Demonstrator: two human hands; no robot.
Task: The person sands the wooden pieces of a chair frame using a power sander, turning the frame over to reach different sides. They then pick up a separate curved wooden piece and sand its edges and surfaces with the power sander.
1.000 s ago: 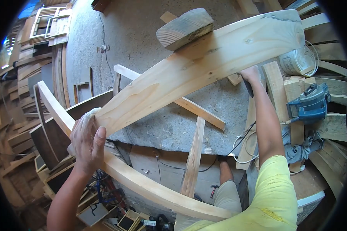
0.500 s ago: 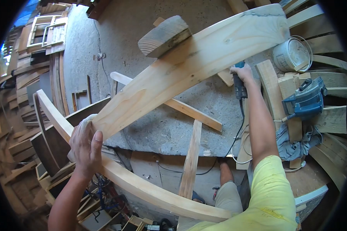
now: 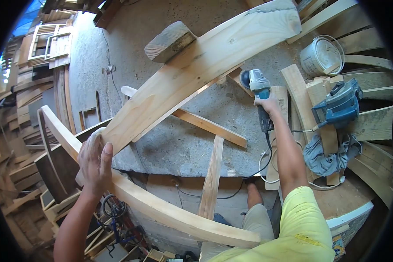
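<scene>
In my right hand (image 3: 268,105) is an angle grinder (image 3: 260,87), gripped by its dark rear body. Its round disc faces left, beside the wooden frame and apart from the wide plank. My left hand (image 3: 96,159) grips the lower left end of that wide pale plank (image 3: 196,74), thumb up, with some fingertips hidden. The plank slants up to the right, with a thick wood block (image 3: 170,43) on its far edge. A curved wooden rail (image 3: 179,212) passes below my left hand towards my lap. Narrower slats (image 3: 212,127) show beneath the plank.
A blue power tool (image 3: 338,105) rests on boards at the right, near a grey cloth (image 3: 329,153) and a white bucket (image 3: 322,56). Power cords (image 3: 266,163) loop below the grinder. Stacked timber (image 3: 24,174) fills the left side; a concrete slab (image 3: 179,155) lies beneath the frame.
My right hand has brought the grinder out from behind the plank, down and left, so its head and disc now show. The left hand keeps its hold; the view has shifted slightly.
</scene>
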